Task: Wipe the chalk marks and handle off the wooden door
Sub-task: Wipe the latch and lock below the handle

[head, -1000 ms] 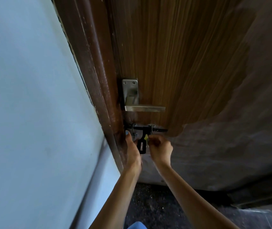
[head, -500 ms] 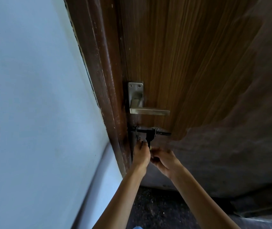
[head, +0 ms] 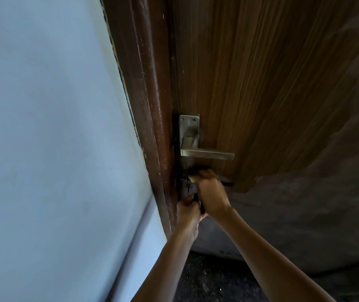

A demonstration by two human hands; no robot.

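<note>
the wooden door (head: pixel 261 83) is seen from below at a steep angle, its grain running up the frame, with a duller greyish patch spread over its lower right part; the metal lever handle (head: pixel 204 154) is mounted near the door's left edge, beside the dark brown door frame (head: pixel 148 105); just under the handle a black sliding bolt (head: pixel 226 183) is fixed to the door; the right hand (head: pixel 210 192) is curled over the bolt, with something yellowish barely showing at its fingertips, too small to be made out; the left hand (head: pixel 188 211) is closed round a dark object just below, right against the right hand; what that object is can't be told; a pale blue wall (head: pixel 54 149) fills the left side; dark speckled floor (head: pixel 207 277) is seen between the forearms
</note>
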